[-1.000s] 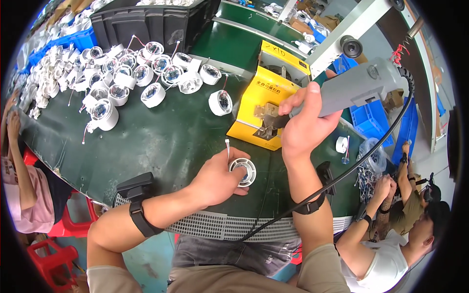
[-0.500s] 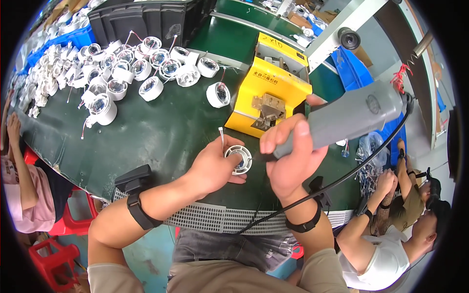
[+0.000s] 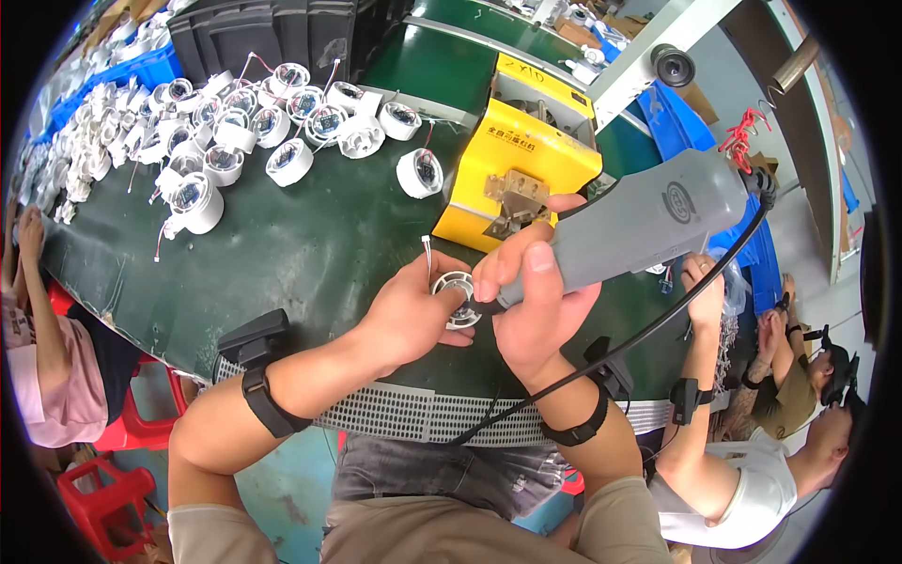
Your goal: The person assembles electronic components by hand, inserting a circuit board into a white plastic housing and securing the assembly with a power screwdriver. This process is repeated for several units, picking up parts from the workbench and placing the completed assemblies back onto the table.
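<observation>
My left hand [image 3: 411, 308] pinches a white round plastic housing [image 3: 460, 286] just above the green table, its thumb pressed inside the ring. A short wire with a white connector [image 3: 427, 246] sticks up beside the fingers. My right hand [image 3: 537, 305] is wrapped round a grey electric screwdriver [image 3: 648, 221], held tilted with its body up to the right. The screwdriver's dark front end [image 3: 489, 306] reaches the housing's right side; whether its bit touches a screw is hidden. Behind my hands stands a yellow screw feeder [image 3: 521, 155] with a metal outlet block [image 3: 517, 199].
Many white round housings with circuit boards [image 3: 224, 164] lie heaped on the table's left, before a black crate [image 3: 268, 47]. A black cable [image 3: 648, 324] hangs from the screwdriver across my right forearm. Co-workers sit at both sides, one person's hand [image 3: 703, 291] near the table's right.
My right hand has brought the screwdriver left and slightly down, so its front end now meets the housing. My left hand stays nearly still. A co-worker's hand at right has risen.
</observation>
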A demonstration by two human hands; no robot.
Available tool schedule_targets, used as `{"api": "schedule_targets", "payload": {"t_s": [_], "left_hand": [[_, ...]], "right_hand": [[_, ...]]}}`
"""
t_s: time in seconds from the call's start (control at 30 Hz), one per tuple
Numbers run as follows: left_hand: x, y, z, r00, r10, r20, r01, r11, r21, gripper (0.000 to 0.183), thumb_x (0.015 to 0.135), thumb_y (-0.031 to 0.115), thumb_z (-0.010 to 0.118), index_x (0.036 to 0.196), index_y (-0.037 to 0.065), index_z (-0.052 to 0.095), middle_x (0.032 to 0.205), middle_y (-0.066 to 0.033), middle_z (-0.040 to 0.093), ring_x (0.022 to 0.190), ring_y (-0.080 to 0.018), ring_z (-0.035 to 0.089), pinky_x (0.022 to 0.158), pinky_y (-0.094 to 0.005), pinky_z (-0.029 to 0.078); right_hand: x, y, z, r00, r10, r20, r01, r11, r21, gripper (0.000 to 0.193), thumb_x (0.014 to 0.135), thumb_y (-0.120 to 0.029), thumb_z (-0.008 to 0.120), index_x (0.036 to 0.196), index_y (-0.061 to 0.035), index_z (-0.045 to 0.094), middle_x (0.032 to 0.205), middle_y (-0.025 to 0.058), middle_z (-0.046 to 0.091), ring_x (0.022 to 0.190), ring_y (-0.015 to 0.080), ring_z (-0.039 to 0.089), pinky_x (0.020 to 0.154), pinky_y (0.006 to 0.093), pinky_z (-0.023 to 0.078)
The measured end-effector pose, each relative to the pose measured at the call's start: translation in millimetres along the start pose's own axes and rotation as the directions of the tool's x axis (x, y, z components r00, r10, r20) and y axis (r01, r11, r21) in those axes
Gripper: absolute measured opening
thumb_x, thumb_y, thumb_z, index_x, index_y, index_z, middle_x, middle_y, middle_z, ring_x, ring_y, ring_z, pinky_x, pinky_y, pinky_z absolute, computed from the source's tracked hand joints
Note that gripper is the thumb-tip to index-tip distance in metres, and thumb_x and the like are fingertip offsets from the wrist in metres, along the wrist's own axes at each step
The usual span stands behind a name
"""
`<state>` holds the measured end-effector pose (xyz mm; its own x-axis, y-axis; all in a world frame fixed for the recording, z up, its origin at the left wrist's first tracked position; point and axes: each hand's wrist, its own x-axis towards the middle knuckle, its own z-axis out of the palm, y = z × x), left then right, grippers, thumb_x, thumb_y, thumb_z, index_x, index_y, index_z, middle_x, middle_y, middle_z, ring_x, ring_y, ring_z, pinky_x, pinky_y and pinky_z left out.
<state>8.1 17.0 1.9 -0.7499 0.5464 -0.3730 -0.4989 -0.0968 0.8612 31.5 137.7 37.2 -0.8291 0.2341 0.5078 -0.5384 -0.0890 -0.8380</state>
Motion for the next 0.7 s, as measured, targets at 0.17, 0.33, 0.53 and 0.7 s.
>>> {"api": "schedule_targets", "payload": {"t_s": [0.17,0.33,0.53,0.7], "left_hand": [[-0.1,5.4,4.4,0.999,0.028,0.033,-0.029,0.999,0.034,0.023,0.096,0.009,0.048,0.115,-0.004,0.048,0.107,-0.0126,0.058,0.087,-0.0199,0.065,0.074,-0.0312,0.061],[3.9,-3.3,-9.7,0.990,0.110,0.086,-0.115,0.992,0.058,0.022,0.096,0.009,0.048,0.115,-0.002,0.051,0.106,-0.0117,0.060,0.090,-0.0178,0.065,0.070,-0.0315,0.061],[-23.9,49.0,-64.2,0.623,0.776,-0.098,-0.100,0.203,0.974,0.046,0.084,0.013,0.064,0.127,0.000,0.052,0.120,-0.0227,0.059,0.108,-0.0410,0.059,0.090,-0.0422,0.049],[-87.8,64.2,-62.4,0.413,0.898,-0.152,-0.116,0.218,0.969,0.051,0.085,0.011,0.063,0.133,0.002,0.050,0.140,-0.0233,0.045,0.122,-0.0385,0.050,0.102,-0.0431,0.040]], "right_hand": [[0.1,1.9,-8.1,0.991,-0.080,0.111,0.087,0.994,-0.062,0.043,0.092,-0.017,0.054,0.122,0.0037,0.032,0.066,0.0069,0.050,0.051,0.0146,0.051,0.052,0.0297,0.048],[-5.4,10.5,-6.1,0.988,0.000,0.153,0.007,0.999,-0.045,0.043,0.092,-0.020,0.057,0.121,0.0042,0.035,0.072,0.0063,0.057,0.056,0.0113,0.053,0.057,0.0250,0.046],[4.6,-3.5,-60.0,0.971,-0.067,0.229,0.090,0.992,-0.093,0.074,0.091,-0.050,0.059,0.139,-0.0017,0.031,0.124,0.0125,0.050,0.116,0.0209,0.051,0.102,0.0353,0.037],[48.9,-11.2,-189.3,0.894,-0.426,-0.139,-0.042,0.230,-0.972,0.055,0.083,-0.037,0.071,0.121,-0.0011,0.054,0.116,0.0203,0.054,0.113,0.0384,0.049,0.097,0.0474,0.039]]}}
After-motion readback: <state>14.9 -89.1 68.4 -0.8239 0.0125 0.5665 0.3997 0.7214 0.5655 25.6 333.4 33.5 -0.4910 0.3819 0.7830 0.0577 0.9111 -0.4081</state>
